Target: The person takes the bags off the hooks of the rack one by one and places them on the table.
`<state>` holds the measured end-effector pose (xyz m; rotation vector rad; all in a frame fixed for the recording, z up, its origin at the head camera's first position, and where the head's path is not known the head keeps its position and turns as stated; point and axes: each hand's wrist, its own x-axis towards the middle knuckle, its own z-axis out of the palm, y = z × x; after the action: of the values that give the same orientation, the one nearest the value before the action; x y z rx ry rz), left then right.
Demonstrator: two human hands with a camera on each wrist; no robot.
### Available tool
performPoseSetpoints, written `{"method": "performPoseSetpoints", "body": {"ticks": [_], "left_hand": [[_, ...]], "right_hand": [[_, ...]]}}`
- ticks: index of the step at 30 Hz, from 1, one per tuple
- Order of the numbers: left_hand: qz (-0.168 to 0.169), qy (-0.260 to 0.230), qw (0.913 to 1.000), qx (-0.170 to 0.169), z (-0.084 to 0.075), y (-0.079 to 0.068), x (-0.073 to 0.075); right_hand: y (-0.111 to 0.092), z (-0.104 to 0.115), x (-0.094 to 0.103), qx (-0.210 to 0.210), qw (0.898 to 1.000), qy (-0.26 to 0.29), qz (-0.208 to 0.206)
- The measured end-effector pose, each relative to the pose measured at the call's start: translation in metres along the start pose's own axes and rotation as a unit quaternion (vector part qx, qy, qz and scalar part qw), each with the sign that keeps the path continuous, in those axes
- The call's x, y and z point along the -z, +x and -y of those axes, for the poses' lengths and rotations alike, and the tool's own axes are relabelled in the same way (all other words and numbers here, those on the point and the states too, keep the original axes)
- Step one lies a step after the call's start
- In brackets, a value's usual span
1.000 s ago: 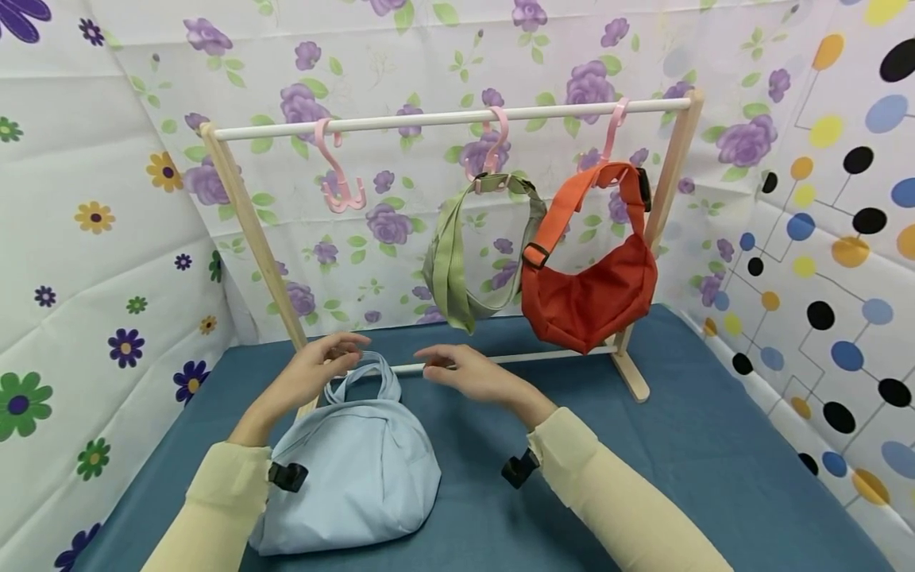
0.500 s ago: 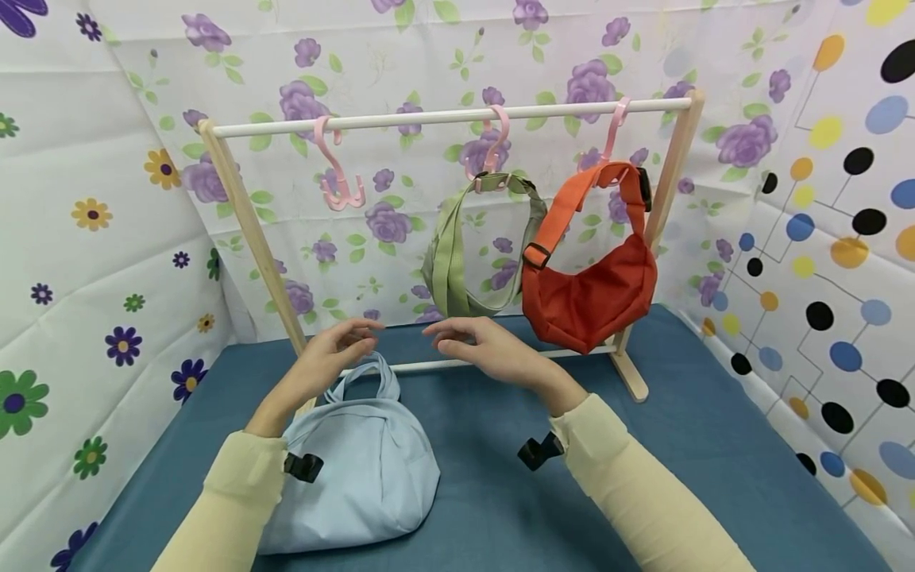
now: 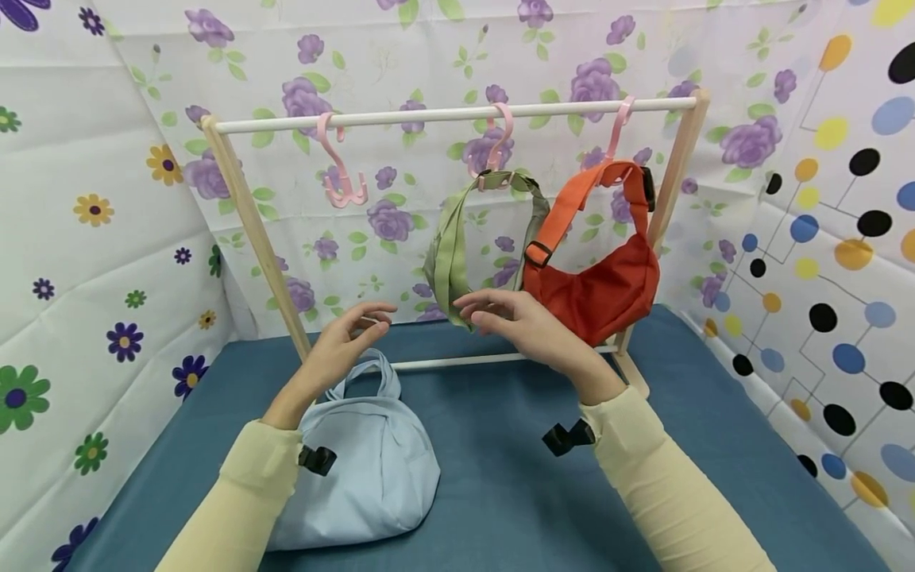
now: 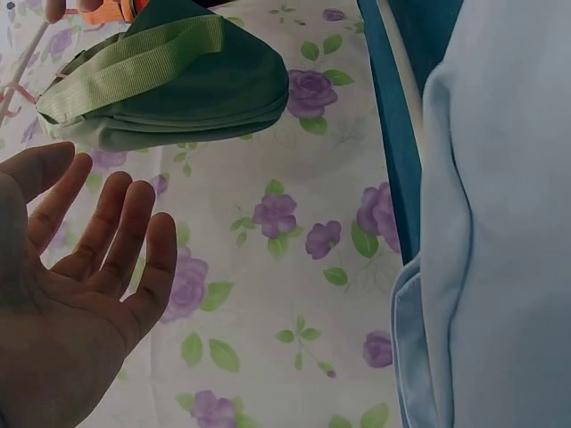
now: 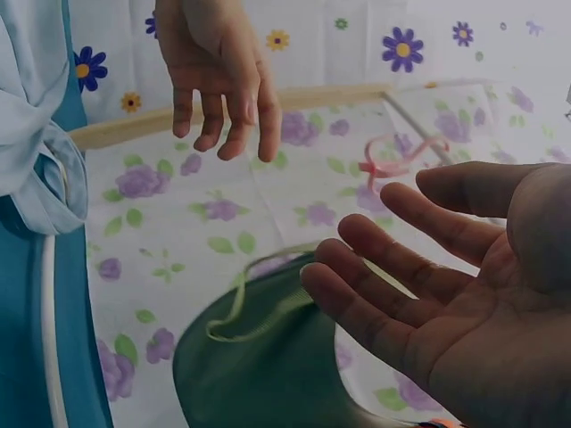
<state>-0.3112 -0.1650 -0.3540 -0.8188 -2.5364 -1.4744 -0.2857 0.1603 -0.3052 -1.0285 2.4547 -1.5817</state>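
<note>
Head view: high, looking forward and down over both forearms at the wooden rack point(image 3: 246, 214) on the blue tabletop point(image 3: 500, 492).

Left wrist view: close, looks past the left hand point(image 4: 67, 294) toward the floral backdrop.

Right wrist view: close, looks across the right hand point(image 5: 446, 285).

All three views share the green bag point(image 3: 450, 266) point(image 4: 169, 85) point(image 5: 268, 366) and light blue bag point(image 3: 372, 469) point(image 4: 500, 223) point(image 5: 36, 134).

Green bag hanging, blue bag lying flat

The olive-green sling bag point(image 3: 450, 270) hangs by its strap from the rail's middle pink hook; the pale-blue handbag point(image 3: 364, 469) lies slumped on the blue surface, handles toward the rack.
</note>
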Motion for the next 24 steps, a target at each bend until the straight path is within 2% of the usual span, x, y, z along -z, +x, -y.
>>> {"method": "performPoseSetpoints", "body": {"ticks": [6, 13, 24], "left_hand": [[-0.019, -0.032, 0.9989, -0.028, -0.010, 0.005, -0.008], [-0.045, -0.044, 0.9966, -0.053, -0.020, 0.010, -0.014], [-0.083, -0.062, 0.9904, -0.092, -0.032, 0.024, -0.026]], "right_hand": [[-0.003, -0.002, 0.015, 0.013, 0.999, 0.029, -0.018], [-0.007, 0.004, 0.029, 0.013, 0.998, 0.052, -0.042], [-0.009, 0.010, 0.050, 0.012, 0.996, 0.027, -0.088]]}}
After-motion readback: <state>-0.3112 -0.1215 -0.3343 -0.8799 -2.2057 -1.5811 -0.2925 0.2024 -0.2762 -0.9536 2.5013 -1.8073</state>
